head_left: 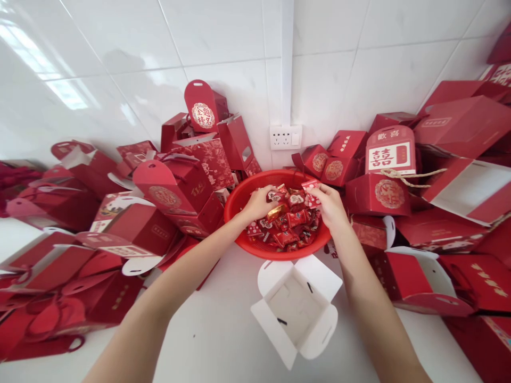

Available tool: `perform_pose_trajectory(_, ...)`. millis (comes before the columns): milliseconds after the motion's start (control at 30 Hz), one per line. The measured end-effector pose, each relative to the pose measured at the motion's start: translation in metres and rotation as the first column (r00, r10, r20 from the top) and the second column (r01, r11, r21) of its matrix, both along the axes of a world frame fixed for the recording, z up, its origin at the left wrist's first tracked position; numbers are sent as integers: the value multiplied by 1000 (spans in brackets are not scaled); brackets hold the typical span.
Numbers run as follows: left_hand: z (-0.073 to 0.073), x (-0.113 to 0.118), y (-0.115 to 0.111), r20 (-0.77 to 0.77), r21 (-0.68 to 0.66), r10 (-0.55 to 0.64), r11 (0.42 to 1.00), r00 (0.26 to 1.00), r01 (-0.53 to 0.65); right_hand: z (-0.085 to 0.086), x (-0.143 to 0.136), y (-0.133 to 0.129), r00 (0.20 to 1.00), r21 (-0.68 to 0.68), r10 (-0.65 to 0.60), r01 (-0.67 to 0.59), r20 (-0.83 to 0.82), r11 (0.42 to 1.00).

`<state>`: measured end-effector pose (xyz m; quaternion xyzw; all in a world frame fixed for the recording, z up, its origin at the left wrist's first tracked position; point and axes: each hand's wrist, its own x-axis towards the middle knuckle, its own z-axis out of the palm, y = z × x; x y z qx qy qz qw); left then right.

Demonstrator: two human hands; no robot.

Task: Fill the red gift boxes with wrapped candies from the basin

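A red plastic basket (238, 242) full of wrapped candies (285, 226) stands against the wall. My left hand (259, 204) reaches into its left side, fingers closed around a red-wrapped candy with a pale label (274, 196). Over the right side of the basket, my right hand (328, 202) pinches a red candy packet with white dots (311, 192). Just in front of the basket stands a gift box (295, 308), its white inner side showing and its flaps spread apart. Nothing lies inside that box except two dark cord ends or slots on its walls.
Red gift boxes are piled on the left (131, 231) and the right (389, 197) of the white table (207, 340). A wall socket (286, 137) sits on the tiled wall behind the basket. Some boxes at right have open tops.
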<state>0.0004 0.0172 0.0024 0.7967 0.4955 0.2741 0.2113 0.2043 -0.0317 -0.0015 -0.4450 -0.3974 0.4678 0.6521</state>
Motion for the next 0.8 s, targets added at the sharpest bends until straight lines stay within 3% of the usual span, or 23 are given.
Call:
perform_pose_trajectory(133, -7, -9, 10, 42, -28, 121, 992, 992, -120, 0, -1, -1, 1000, -1, -2, 2, -12, 1000)
perform_pose_trajectory(300, -15, -12, 16, 28, -47, 158, 986, 987, -157, 0, -1, -1, 1000, 0, 9, -9, -21, 1000)
perform_pose_trajectory(500, -10, -12, 14, -58, -42, 121, 991, 991, -124, -2, 0, 2, 1000, -7, 7, -7, -22, 1000)
perform_pose_trajectory(600, -7, -11, 8, -142, -70, 36, 996, 989, -46, -1, -1, 1, 999, -4, 10, -10, -33, 1000)
perform_pose_trajectory(700, -7, -9, 2, -257, -124, -67, 992, 964, 36, 0, -1, 0, 999, 10, 17, -17, -44, 1000)
perform_pose_trajectory(800, -8, -6, -2, -379, -124, -98, 991, 920, 54, 0, -1, -1, 999, 33, 13, -12, -50, 999)
